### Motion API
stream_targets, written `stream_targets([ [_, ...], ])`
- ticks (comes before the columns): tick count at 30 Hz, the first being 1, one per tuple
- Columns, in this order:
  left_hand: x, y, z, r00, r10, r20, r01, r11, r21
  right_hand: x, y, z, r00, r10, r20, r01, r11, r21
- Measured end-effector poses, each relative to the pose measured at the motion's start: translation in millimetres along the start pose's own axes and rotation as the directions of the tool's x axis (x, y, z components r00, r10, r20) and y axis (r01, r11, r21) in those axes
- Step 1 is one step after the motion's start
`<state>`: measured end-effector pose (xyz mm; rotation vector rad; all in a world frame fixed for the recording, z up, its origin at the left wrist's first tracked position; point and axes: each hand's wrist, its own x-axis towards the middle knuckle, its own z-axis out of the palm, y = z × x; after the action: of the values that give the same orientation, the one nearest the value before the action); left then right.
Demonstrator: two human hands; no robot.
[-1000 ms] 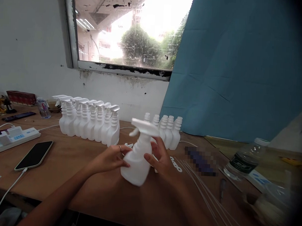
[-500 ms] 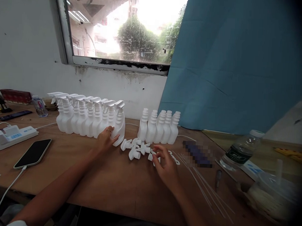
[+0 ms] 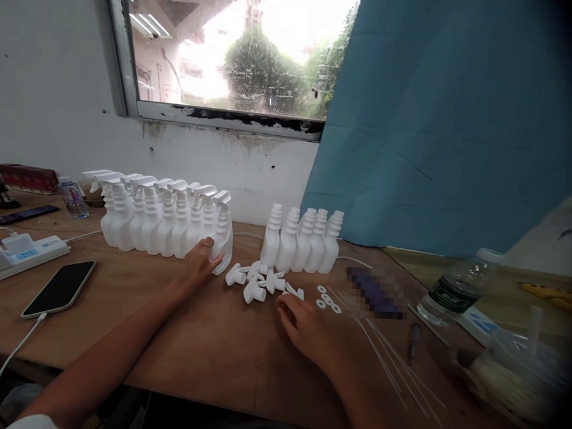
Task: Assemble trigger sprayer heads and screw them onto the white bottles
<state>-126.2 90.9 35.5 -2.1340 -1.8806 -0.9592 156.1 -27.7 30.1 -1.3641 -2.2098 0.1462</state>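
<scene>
In the head view, the left hand (image 3: 198, 261) reaches low against the white spray bottle (image 3: 224, 240) at the right end of a close-packed row of capped bottles (image 3: 150, 227); its thumb side touches the body, but whether the fingers grip it I cannot tell. That bottle stands upright on the brown table (image 3: 203, 369). The right hand (image 3: 307, 329) hangs just in front of a small heap of loose spray heads (image 3: 255, 293), fingers loosely curled, tips partly hidden, so I cannot tell whether it holds anything. Farther back stand bottles with bare necks (image 3: 289, 246); white rings (image 3: 328, 298) and thin tubes (image 3: 381, 363) lie to the right. A hard sideways push on the end bottle could tip its neighbours, since the bodies appear to touch. The heads lie tangled, so dragging one out may scatter others. A careless right wrist could sweep the rings apart, as they lie loose and look light.
</scene>
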Motion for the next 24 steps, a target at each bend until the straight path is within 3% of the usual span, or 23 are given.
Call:
stream_targets([
  [10,-0.6,-0.1,-3.3,0.999,0.046,-0.008,-0.045,0.993,0.105,-3.6,3.5,-7.9,0.998,0.041,0.048,-0.036,0.994,-0.099],
  [15,-2.2,-0.3,-4.1,0.998,0.063,-0.010,-0.061,0.989,0.132,-14.6,39.0,-14.7,0.987,0.160,-0.030,-0.163,0.961,-0.222],
  [20,-6.0,-2.0,-6.2,0.995,0.068,-0.077,-0.064,0.997,0.054,-33.7,73.5,-5.3,0.956,0.277,-0.101,-0.293,0.860,-0.418],
  [24,-19.7,4.1,-6.9,0.965,0.260,-0.015,-0.260,0.965,-0.031,-44.0,72.7,1.4,0.970,0.242,-0.036,-0.236,0.890,-0.390],
])
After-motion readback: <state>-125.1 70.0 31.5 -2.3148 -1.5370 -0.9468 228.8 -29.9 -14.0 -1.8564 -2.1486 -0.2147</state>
